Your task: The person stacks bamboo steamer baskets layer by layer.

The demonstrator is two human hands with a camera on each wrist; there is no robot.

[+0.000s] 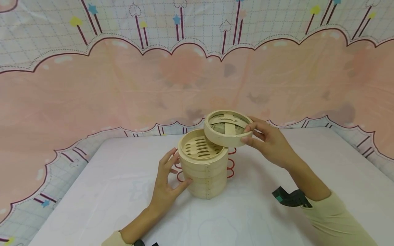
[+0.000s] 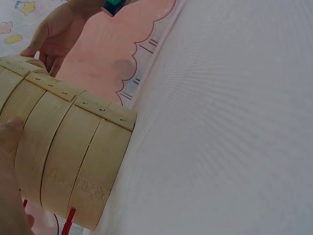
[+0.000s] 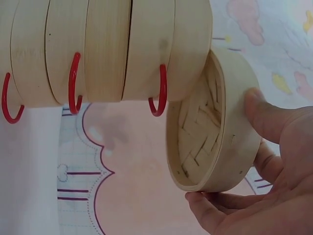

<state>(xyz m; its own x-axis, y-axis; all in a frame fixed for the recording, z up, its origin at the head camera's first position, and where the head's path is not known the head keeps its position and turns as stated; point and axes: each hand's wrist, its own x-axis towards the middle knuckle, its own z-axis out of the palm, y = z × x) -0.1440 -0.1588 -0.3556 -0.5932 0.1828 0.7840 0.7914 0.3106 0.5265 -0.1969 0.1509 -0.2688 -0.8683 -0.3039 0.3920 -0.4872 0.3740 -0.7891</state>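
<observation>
A stacked bamboo steamer (image 1: 204, 177) stands upright on the white table, its slatted top tier (image 1: 199, 147) uncovered on the left side. My left hand (image 1: 167, 186) holds the stack from the left, the thumb (image 2: 11, 134) on its front wall and the fingers at its left side. With thumb and fingers my right hand (image 1: 271, 141) grips the rim of the round bamboo lid (image 1: 226, 138). This lid is tilted over the stack's right rear edge. Its woven underside (image 3: 198, 132) shows in the right wrist view, close against the stack's rim.
Red loops (image 3: 74, 83) stick out from both sides of the steamer. White table surface (image 1: 123, 164) surrounds it. Behind the table hangs a pink and white patterned cloth (image 1: 138, 92). A dark strap (image 1: 290, 197) is on the right forearm.
</observation>
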